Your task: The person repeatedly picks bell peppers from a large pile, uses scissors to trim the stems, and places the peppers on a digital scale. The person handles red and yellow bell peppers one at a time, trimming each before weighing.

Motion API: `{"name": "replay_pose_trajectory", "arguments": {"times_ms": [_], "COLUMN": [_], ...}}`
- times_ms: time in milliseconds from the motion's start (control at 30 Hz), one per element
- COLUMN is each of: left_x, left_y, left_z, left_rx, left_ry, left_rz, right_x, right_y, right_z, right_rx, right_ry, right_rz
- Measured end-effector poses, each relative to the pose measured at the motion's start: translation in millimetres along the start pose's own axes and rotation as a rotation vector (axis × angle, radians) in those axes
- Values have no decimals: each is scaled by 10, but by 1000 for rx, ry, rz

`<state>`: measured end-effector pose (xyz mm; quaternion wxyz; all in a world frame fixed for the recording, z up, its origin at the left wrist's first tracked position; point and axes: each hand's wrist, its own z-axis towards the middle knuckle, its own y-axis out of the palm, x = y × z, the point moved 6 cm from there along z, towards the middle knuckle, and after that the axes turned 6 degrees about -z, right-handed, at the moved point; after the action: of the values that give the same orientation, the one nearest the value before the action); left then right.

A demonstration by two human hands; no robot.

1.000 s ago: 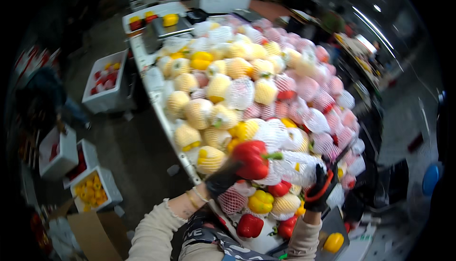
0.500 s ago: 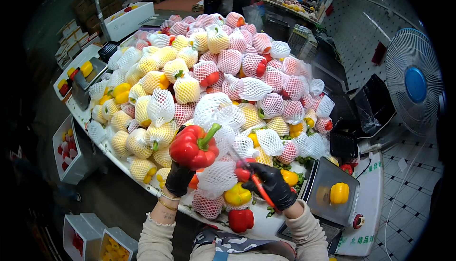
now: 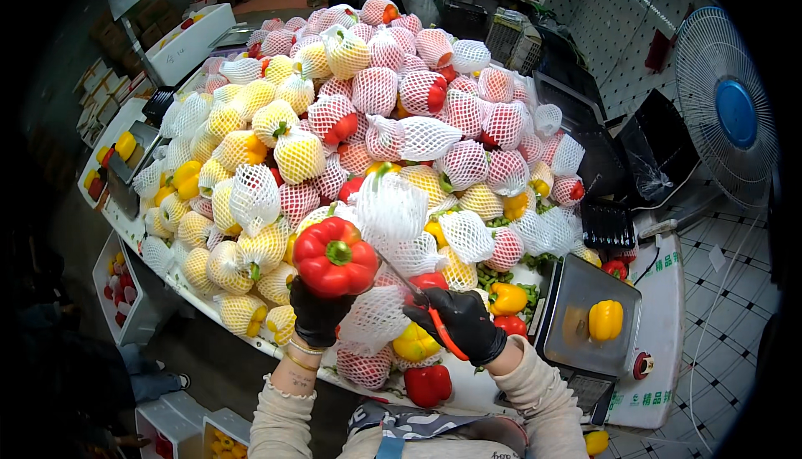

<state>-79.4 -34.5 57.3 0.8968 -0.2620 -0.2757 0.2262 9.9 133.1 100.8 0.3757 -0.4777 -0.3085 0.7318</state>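
Observation:
My left hand (image 3: 317, 313), in a black glove, is closed around a red bell pepper (image 3: 334, 268). The pepper's green stem faces up toward me. In my right hand (image 3: 464, 319), also gloved in black, is a pair of scissors with orange-red handles (image 3: 446, 340). Their blades point up and left, with the tips close to the pepper's right side. Behind both hands rises a large heap of red and yellow bell peppers, many in foam nets (image 3: 393, 208). A bare red pepper (image 3: 427, 385) and a yellow pepper (image 3: 415, 343) lie just below the scissors.
On the right, a yellow pepper (image 3: 606, 320) rests on a scale (image 3: 576, 325). A large fan (image 3: 735, 112) stands beyond it. Cut green stems (image 3: 501, 285) are scattered near the scale. White foam boxes (image 3: 119, 288) with peppers sit at the left. A person's legs (image 3: 154, 375) show at lower left.
The red pepper has tipped so its stem points toward me instead of up and right. My right hand has moved slightly left, bringing the scissors nearer to it. The whole view has shifted somewhat.

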Motion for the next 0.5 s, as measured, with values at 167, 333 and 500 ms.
{"name": "replay_pose_trajectory", "arguments": {"times_ms": [167, 333, 500], "left_x": [-71, 149, 464], "left_y": [311, 511, 32], "left_z": [-97, -201, 46], "left_rx": [-172, -161, -498], "left_ry": [-418, -951, -136], "left_rz": [-736, -1707, -1195], "right_x": [373, 84, 53], "right_y": [318, 543, 290], "right_z": [-269, -338, -185], "right_rx": [-73, 52, 23], "right_ry": [501, 444, 328], "right_rz": [1098, 1653, 1558]}}
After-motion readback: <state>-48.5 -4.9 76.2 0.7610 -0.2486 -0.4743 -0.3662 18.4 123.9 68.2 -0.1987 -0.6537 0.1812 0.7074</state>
